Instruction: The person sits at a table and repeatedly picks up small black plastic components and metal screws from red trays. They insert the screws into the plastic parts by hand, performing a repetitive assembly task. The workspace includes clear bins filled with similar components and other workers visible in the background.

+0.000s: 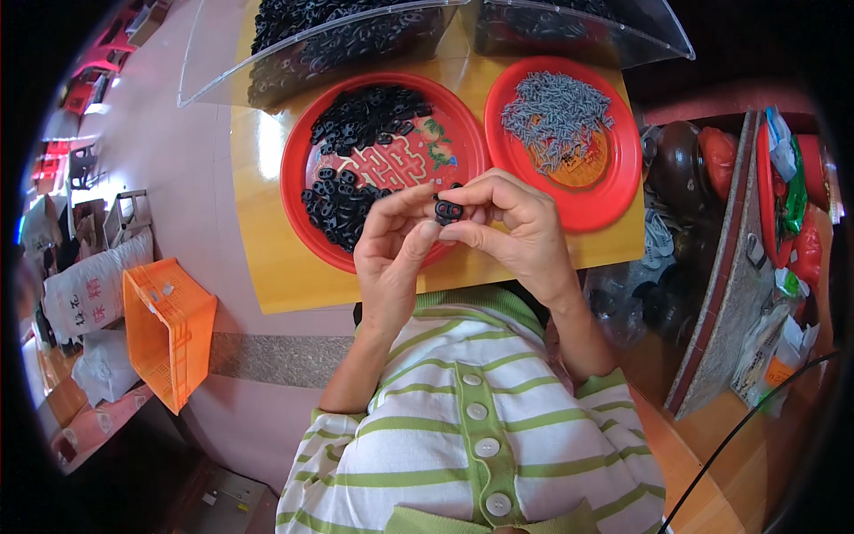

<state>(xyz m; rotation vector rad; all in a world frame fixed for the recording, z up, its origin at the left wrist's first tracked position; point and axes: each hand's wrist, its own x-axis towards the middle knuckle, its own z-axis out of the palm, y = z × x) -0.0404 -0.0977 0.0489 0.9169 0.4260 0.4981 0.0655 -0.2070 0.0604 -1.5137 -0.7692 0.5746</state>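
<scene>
Pinched between the fingertips of both hands is a small black plastic cord lock [448, 210] with two round holes. My left hand [390, 245] grips it from the left, thumb and fingers bent. From the right, my right hand [525, 231] closes thumb and forefinger on it. Both hands are over the near edge of a red plate [294, 200], which carries two heaps of black plastic parts: a far heap [369, 116] and a near heap [336, 214]. Small grey metal springs [556, 111] lie piled on a second red plate [618, 182] to the right.
Two clear bins of black parts, a left bin [356, 58] and a right bin [551, 36], stand at the table's far side. The yellow table [267, 258] ends just before my body. An orange crate [173, 325] is on the floor at left; bags and jars crowd the right.
</scene>
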